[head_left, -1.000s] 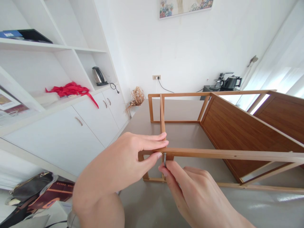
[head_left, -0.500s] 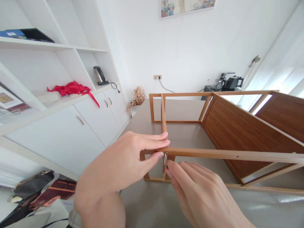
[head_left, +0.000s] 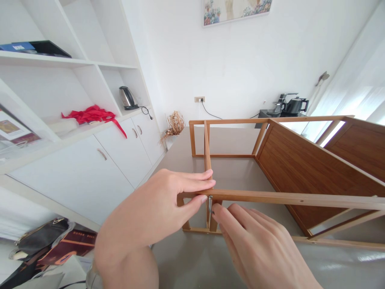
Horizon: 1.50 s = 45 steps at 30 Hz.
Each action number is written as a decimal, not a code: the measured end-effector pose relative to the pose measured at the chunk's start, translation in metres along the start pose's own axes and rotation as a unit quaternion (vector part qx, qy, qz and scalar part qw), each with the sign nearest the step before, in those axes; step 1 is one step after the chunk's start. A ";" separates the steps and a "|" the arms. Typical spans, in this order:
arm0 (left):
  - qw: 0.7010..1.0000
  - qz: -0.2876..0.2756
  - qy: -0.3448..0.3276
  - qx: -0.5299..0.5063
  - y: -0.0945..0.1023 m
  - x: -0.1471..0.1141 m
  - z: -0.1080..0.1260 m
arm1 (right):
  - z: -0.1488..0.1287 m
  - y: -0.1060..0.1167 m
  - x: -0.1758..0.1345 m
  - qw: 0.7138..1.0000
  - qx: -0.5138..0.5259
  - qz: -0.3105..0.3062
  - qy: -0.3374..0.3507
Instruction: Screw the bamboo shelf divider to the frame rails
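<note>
My left hand (head_left: pixel 176 190) grips the wooden frame (head_left: pixel 255 196) at a corner joint. Its fingers lie straight along the crossbar (head_left: pixel 207 154), and its thumb presses near the front rail. At that joint a thin silver metal rod (head_left: pixel 209 204) points down from the rail; whether it is a bolt or a hex key I cannot tell. My right hand (head_left: pixel 255 241) is closed, with thumb and forefinger pinched at the rod's lower end. A small dark tip shows at those fingertips, and the rest of what they hold is hidden. The frame lies on its side on a grey table (head_left: pixel 186 261).
Brown wooden panels (head_left: pixel 300 172) span the frame at right. A white shelf unit at left holds a kettle (head_left: pixel 128 97) and red ribbon (head_left: pixel 93 115). Dried plants (head_left: pixel 175 123) stand beyond the table. A coffee maker and black kettle (head_left: pixel 296 105) are at the back right.
My right hand has shifted slightly right and its fingertips have changed position at the rod, of which more shows. My left hand keeps its grip on the joint.
</note>
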State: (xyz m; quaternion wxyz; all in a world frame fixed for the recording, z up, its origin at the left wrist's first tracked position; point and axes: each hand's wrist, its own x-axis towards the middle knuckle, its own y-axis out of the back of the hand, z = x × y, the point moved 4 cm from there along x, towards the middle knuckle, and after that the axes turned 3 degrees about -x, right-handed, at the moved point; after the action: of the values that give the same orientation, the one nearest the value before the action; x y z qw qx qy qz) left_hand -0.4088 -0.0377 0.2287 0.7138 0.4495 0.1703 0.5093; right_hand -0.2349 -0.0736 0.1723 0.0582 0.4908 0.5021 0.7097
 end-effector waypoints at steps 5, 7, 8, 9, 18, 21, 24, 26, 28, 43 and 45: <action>1.000 -0.004 -0.001 -0.005 0.000 0.000 -0.001 | 0.003 -0.002 -0.003 1.000 -0.012 -0.016 0.002; 1.000 -0.004 0.002 -0.003 -0.001 0.000 -0.001 | 0.004 -0.003 -0.005 0.999 -0.012 -0.030 -0.001; 1.000 -0.004 0.002 -0.002 -0.001 0.000 -0.001 | 0.005 -0.003 -0.005 0.999 -0.012 -0.029 -0.004; 1.000 -0.003 0.002 -0.001 -0.001 0.000 -0.001 | 0.005 -0.002 -0.005 1.000 -0.011 -0.027 -0.004; 1.000 0.001 0.003 0.011 -0.001 -0.001 0.001 | 0.008 0.002 -0.005 0.999 -0.021 -0.033 -0.010; 1.000 0.004 0.005 0.010 -0.001 -0.001 -0.001 | 0.008 0.004 -0.005 0.999 -0.020 -0.030 -0.016; 1.000 0.002 0.002 0.005 -0.002 0.000 -0.001 | 0.008 0.007 -0.004 0.999 -0.020 -0.025 -0.021; 1.000 0.002 -0.001 0.006 -0.002 0.000 -0.001 | 0.007 0.009 -0.002 0.999 -0.023 -0.021 -0.026; 1.000 0.004 -0.001 0.010 -0.001 0.000 -0.001 | 0.006 0.011 -0.001 0.999 -0.027 -0.016 -0.033; 1.000 0.007 0.006 0.010 -0.002 -0.001 -0.001 | 0.007 0.014 0.001 1.000 0.021 -0.006 -0.014; 1.000 0.010 0.005 0.009 -0.002 -0.001 0.000 | 0.006 0.014 0.002 1.000 0.004 -0.002 -0.016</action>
State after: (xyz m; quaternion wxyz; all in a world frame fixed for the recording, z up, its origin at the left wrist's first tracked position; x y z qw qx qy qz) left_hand -0.4084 -0.0383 0.2268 0.7038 0.4549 0.1734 0.5174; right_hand -0.2256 -0.0746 0.1843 0.0658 0.5010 0.5053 0.6996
